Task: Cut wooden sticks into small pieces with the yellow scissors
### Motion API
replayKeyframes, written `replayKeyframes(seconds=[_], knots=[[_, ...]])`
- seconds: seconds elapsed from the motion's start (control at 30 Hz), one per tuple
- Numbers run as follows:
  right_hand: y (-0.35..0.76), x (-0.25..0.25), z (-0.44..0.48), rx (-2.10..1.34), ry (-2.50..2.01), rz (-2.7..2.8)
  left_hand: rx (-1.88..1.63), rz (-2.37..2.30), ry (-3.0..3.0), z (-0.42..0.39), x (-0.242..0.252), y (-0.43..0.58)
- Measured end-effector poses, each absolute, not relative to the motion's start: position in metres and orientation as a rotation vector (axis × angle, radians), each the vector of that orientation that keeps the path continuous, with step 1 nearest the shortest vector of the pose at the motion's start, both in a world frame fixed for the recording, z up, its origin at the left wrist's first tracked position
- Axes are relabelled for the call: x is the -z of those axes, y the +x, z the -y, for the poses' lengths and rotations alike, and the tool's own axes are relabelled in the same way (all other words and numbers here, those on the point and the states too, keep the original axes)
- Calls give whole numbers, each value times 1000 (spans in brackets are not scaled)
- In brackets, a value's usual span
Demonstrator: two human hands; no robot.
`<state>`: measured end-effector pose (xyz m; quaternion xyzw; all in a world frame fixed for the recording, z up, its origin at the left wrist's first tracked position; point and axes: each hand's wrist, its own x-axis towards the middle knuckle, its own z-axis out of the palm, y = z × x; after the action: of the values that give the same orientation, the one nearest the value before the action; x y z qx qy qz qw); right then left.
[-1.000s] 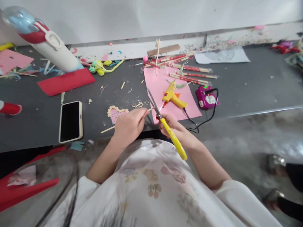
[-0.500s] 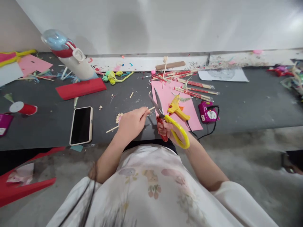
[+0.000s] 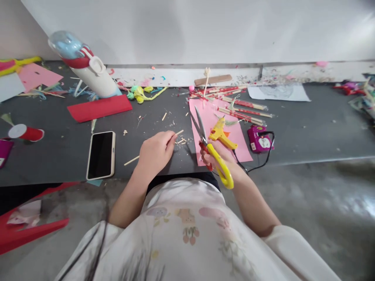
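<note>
My left hand point(image 3: 156, 151) is closed on a thin wooden stick point(image 3: 131, 160), which pokes out at both sides of the fist. To the right, my right hand point(image 3: 209, 155) grips a pair of scissors point(image 3: 222, 165) with one yellow and one red handle. The blades point up and away from me, slightly apart, with nothing between them. Small cut stick pieces point(image 3: 182, 141) lie on the dark table just beyond the left hand's fingertips. Beside the scissors, a yellow glue gun point(image 3: 222, 134) rests on a pink paper sheet point(image 3: 202, 110).
A phone point(image 3: 101, 155), a red strip point(image 3: 99, 108) and a tilted bottle point(image 3: 90, 74) are on the left. Wrapped chopsticks point(image 3: 243, 115) lie behind the glue gun. On the right stands a purple box point(image 3: 259, 139) with a black cable. A thread spool point(image 3: 26, 133) lies far left.
The scissors have moved right, away from the stick, and the left hand has shifted left with it. The stick's right end looks shorter, and cut pieces now show on the table.
</note>
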<state>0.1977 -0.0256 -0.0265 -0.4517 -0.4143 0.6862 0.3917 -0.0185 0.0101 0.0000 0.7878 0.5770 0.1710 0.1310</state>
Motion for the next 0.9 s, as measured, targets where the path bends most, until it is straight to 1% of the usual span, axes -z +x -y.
replayKeyframes(seconds=[0.17,0.33,0.9], knots=[[196,27,42,-1572,-1248,1228,-477,-1675,2248,7,-2,-27],[196,36,59,-1497,-1242,1325,-524,-1711,2191,22,2,-28],[174,49,110,-1477,-1260,1454,-794,-1607,2027,64,28,-17]])
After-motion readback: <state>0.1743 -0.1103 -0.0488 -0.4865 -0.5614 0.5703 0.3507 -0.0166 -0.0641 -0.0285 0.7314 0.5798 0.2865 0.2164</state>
